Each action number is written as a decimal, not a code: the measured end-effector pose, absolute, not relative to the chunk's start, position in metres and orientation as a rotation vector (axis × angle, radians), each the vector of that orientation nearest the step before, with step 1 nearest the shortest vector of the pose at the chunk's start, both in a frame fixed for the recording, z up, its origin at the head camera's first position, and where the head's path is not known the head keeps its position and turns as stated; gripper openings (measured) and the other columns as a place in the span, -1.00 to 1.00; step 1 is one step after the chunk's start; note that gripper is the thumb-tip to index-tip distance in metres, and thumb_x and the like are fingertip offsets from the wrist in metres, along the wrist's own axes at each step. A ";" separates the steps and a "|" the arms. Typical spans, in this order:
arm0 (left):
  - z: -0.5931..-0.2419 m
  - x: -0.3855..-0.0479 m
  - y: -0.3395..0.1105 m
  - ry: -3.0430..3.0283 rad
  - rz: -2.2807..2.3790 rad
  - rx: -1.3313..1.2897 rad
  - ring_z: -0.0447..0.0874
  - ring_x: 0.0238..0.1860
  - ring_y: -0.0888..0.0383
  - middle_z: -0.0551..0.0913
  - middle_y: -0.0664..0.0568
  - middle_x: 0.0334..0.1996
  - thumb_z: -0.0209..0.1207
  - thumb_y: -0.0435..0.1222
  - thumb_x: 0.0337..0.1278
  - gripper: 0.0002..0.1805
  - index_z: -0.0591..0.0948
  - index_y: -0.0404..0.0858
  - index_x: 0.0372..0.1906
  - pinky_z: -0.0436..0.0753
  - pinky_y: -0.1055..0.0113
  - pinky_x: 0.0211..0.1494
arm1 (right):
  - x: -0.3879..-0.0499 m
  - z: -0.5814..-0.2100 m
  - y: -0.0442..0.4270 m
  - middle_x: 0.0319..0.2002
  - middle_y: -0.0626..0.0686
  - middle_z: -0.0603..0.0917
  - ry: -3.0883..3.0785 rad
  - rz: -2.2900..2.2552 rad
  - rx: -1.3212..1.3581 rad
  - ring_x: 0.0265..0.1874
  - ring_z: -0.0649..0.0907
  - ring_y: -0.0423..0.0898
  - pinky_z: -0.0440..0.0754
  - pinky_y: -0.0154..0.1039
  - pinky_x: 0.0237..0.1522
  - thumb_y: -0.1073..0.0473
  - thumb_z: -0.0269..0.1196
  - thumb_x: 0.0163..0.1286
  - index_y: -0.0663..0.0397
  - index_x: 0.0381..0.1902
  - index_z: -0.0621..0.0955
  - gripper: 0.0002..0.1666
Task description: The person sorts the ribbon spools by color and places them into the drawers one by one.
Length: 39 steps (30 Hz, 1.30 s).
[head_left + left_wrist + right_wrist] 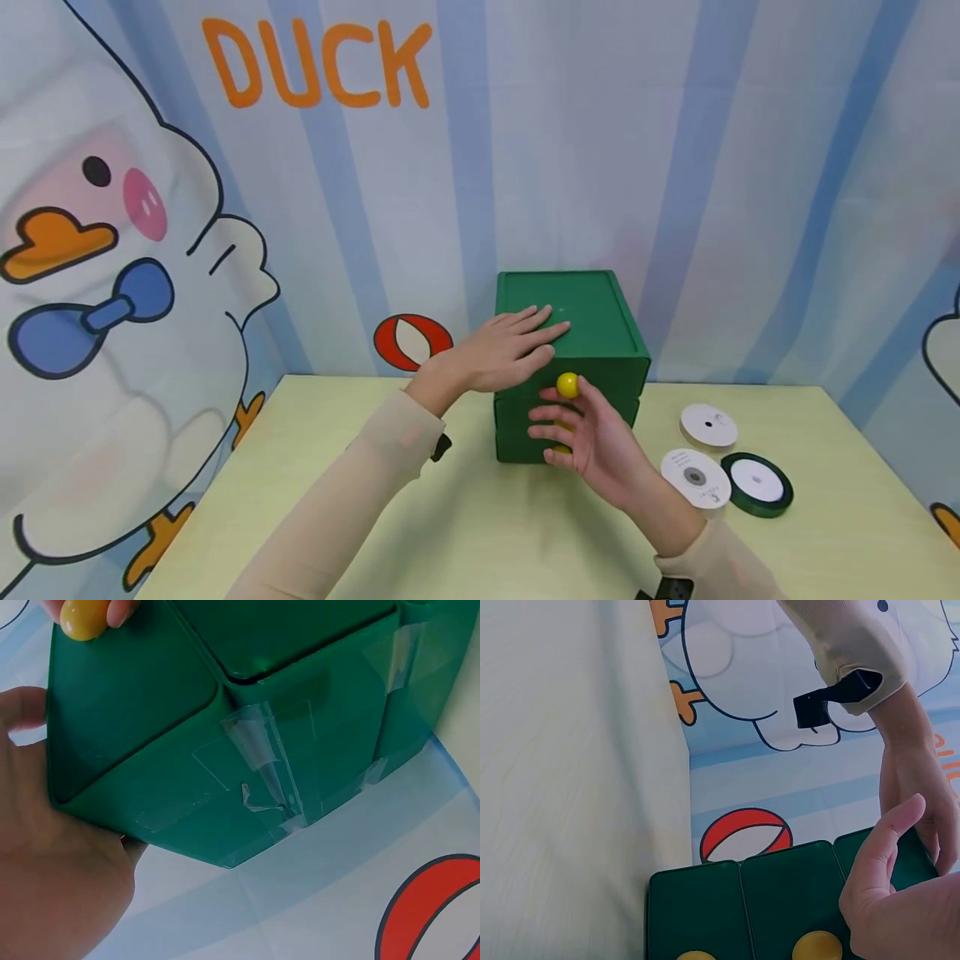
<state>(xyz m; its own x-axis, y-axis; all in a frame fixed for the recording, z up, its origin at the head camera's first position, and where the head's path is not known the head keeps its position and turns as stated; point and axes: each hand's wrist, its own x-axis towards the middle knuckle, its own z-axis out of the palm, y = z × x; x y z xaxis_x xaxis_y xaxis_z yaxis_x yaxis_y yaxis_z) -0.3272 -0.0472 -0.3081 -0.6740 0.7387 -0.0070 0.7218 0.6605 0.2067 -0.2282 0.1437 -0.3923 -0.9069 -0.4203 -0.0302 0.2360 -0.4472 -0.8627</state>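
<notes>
A green chest of three stacked drawers (573,292) stands on the table against the backdrop. My left hand (506,352) lies on its top with the fingers spread and straight. At the top drawer, the thumb and a finger of my right hand (603,446) pinch the round yellow knob (567,385); the other fingers curve loosely in front of the lower drawers. The left wrist view shows fingertips on both sides of this knob (84,616). Lower down, a second yellow knob (817,946) shows in the right wrist view. Clear tape (255,742) crosses the chest's side.
Right of the chest, two white ribbon spools (708,426) lie flat, along with a spool of dark green ribbon (780,496). The pale yellow table (315,467) meets a striped cloth backdrop (570,150) printed with a duck.
</notes>
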 end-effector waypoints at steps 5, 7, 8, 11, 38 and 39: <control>-0.306 -0.331 -0.047 2.772 0.312 1.229 -0.27 0.75 0.03 -0.11 0.04 0.75 -0.33 0.07 0.75 -0.37 0.09 0.09 0.74 -0.18 -0.01 0.76 | -0.228 -0.390 0.144 -0.02 -0.07 0.70 1.407 -2.364 -0.257 -0.04 0.75 -0.15 0.74 -0.31 -0.12 -0.28 -0.22 0.77 0.05 0.28 0.41 -0.41; -0.306 -0.332 -0.048 2.767 0.310 1.227 -0.28 0.75 0.03 -0.11 0.04 0.75 -0.32 0.06 0.75 -0.37 0.09 0.08 0.74 -0.19 -0.02 0.76 | -0.227 -0.390 0.144 -0.02 -0.07 0.69 1.421 -2.358 -0.255 -0.04 0.75 -0.15 0.74 -0.30 -0.11 -0.27 -0.22 0.77 0.05 0.26 0.42 -0.42; -0.306 -0.332 -0.049 2.764 0.310 1.226 -0.28 0.75 0.02 -0.11 0.03 0.75 -0.31 0.06 0.75 -0.37 0.09 0.08 0.74 -0.19 -0.02 0.76 | -0.226 -0.390 0.144 -0.02 -0.07 0.69 1.424 -2.354 -0.251 -0.04 0.75 -0.15 0.74 -0.29 -0.10 -0.27 -0.22 0.77 0.05 0.24 0.43 -0.43; -0.307 -0.331 -0.050 2.758 0.311 1.222 -0.28 0.75 0.01 -0.11 0.03 0.75 -0.30 0.06 0.75 -0.37 0.09 0.08 0.74 -0.19 -0.02 0.76 | -0.224 -0.391 0.144 -0.02 -0.07 0.69 1.431 -2.343 -0.240 -0.03 0.75 -0.15 0.73 -0.30 -0.09 -0.26 -0.22 0.78 0.06 0.20 0.42 -0.44; -0.305 -0.331 -0.051 2.682 0.388 1.218 -0.33 0.76 -0.01 -0.15 0.00 0.76 -0.24 0.08 0.74 -0.34 0.09 0.04 0.74 -0.26 -0.04 0.75 | -0.209 -0.392 0.145 -0.01 -0.05 0.71 1.322 -2.342 -0.261 -0.24 0.81 -0.18 0.60 -0.48 -0.46 -0.24 -0.20 0.78 0.04 0.06 0.40 -0.51; -0.304 -0.331 -0.051 2.679 0.386 1.214 -0.34 0.76 -0.01 -0.15 0.01 0.76 -0.24 0.08 0.74 -0.34 0.09 0.04 0.74 -0.27 -0.04 0.75 | -0.208 -0.392 0.145 -0.01 -0.05 0.71 1.321 -2.339 -0.262 -0.24 0.81 -0.18 0.59 -0.48 -0.48 -0.24 -0.20 0.78 0.04 0.06 0.40 -0.51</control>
